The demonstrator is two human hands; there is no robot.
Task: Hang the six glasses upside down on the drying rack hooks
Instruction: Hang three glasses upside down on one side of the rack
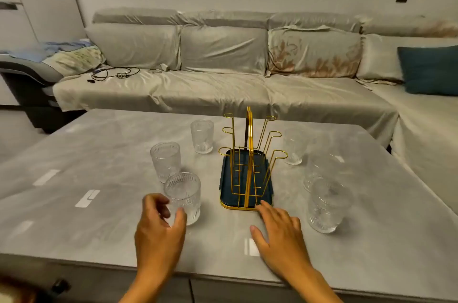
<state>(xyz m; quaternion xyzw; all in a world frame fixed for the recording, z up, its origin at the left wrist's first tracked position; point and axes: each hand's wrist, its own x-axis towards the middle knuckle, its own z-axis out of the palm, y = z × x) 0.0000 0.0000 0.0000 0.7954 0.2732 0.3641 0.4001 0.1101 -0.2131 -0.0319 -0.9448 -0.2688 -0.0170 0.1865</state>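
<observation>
1. A grey tabletop [99, 154] carries six ribbed clear glasses and a drying rack; all six glasses stand upright on the tabletop, none on a hook.
2. On the left side of the rack, the middle-left glass [165, 161] stands toward the middle of the tabletop, and the far-left glass [202, 136] stands beyond it, nearer the far edge.
3. The near-left glass [183, 197] stands closest to the near edge on that side, just beside the middle-left glass.
4. The left hand [158, 228] is at this near-left glass, fingers curled and spread apart; the thumb touches the lower wall of the glass, while the other fingers curve around its left side. Whether they grip it fully, I cannot tell.
5. The drying rack [247, 166] stands in the centre: gold wire hooks rising from a dark blue tray with a gold rim. All hooks are bare.
6. The right hand [280, 230] lies flat, palm down, fingers loosely together, fingertips touching the near rim of the tray.
7. To the right of the rack, the far-right glass [295, 146] stands toward the far edge, the middle-right glass [319, 171] nearer, and the near-right glass [327, 206] closest to the near edge; the last two overlap in view.
</observation>
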